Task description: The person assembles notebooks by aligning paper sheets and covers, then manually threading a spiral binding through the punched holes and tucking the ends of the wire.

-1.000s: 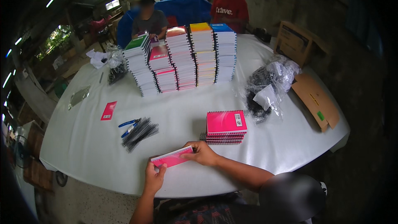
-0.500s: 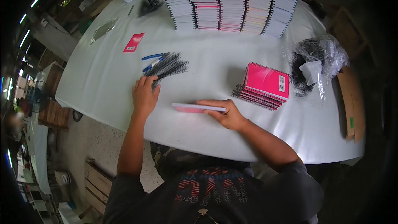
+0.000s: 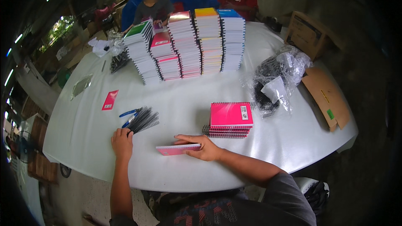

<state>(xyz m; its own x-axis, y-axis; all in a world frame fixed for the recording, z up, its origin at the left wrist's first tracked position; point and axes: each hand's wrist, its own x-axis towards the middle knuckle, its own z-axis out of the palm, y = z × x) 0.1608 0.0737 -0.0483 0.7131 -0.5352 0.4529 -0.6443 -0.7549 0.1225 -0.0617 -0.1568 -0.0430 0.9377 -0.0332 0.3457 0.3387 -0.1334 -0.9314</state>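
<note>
My right hand (image 3: 205, 148) grips a thin pink-covered notebook (image 3: 171, 150) by its right end, tilted above the table, its white page edge uppermost. My left hand (image 3: 122, 143) is closed at the near end of a fanned pile of black spiral binding coils (image 3: 143, 120); its fingertips pinch a coil end, partly hidden. Blue-handled pliers (image 3: 129, 115) lie against the pile's left side. Right of the held notebook stands a stack of pink spiral notebooks (image 3: 231, 115), with loose coil ends sticking out at its sides.
Tall stacks of bound notebooks (image 3: 190, 46) line the far side. A loose pink cover (image 3: 110, 100) lies at left. On the right are a clear plastic bag of black coils (image 3: 274, 86), a cardboard flap (image 3: 324, 98) and a carton (image 3: 307, 35). Two people (image 3: 153, 6) are beyond the table.
The view has tilted up, bringing the people and stack tops into sight. My left fingers have drawn together at the coils. The held notebook shows more of its pink cover.
</note>
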